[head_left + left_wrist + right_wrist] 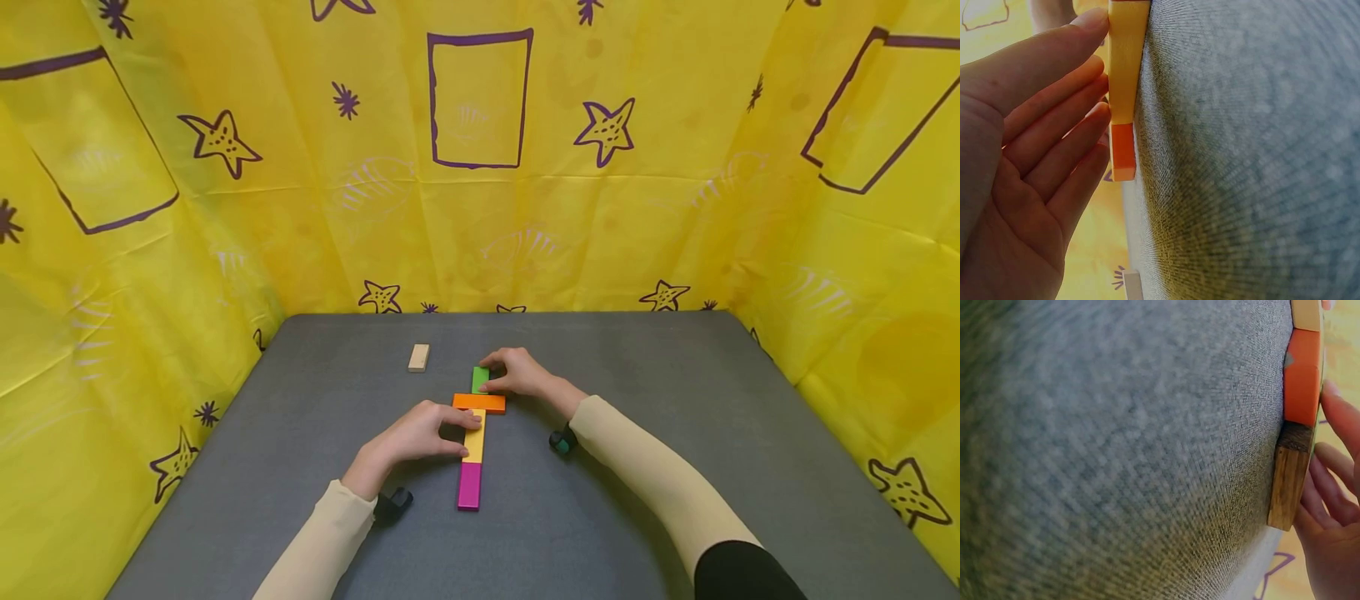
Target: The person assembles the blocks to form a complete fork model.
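Observation:
A line of painted blocks lies on the table: magenta (pixel 468 487), yellow (pixel 475 446), orange (pixel 489 404) set crosswise, and green (pixel 480 379) at the far end. My left hand (pixel 420 429) rests its thumb and fingertips on the top of the yellow block, fingers nearly straight in the left wrist view. Over at the green block, my right hand (pixel 519 372) touches its upper face with thumb and fingers. The right wrist view shows that block's brown wooden side (pixel 1288 487) beside the orange one, fingers (pixel 1332 481) lying behind it.
A plain wooden block (pixel 418 357) lies apart, toward the back left of the grey table (pixel 637 375). Yellow cloth walls (pixel 480 233) with purple drawings stand around the table's back and sides. Dark wrist cameras sit under both wrists.

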### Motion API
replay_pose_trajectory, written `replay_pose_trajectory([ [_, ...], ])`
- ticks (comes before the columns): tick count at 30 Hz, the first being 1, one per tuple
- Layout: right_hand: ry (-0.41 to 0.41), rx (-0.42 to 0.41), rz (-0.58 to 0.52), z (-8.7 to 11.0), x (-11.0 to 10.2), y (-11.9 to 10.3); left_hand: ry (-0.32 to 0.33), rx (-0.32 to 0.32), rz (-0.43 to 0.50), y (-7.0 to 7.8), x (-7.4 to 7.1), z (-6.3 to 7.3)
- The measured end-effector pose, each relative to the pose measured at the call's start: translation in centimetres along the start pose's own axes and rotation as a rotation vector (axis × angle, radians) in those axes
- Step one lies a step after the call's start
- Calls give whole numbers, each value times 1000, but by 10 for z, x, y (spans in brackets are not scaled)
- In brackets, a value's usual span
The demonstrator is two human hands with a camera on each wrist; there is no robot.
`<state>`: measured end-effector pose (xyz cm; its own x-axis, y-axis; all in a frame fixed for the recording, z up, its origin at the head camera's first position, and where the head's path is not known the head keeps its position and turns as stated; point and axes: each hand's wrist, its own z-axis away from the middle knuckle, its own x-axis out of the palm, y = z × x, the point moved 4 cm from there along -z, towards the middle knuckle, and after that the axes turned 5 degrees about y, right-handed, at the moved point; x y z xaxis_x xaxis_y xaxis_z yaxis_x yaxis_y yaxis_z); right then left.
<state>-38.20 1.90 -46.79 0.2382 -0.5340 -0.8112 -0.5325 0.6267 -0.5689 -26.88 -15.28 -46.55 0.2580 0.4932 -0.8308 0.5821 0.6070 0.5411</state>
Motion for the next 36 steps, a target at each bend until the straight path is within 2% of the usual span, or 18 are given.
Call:
replay_pose_trajectory([
  [36,-5,-25,37,-1,1,-2,-8,-4,12,1,0,1],
])
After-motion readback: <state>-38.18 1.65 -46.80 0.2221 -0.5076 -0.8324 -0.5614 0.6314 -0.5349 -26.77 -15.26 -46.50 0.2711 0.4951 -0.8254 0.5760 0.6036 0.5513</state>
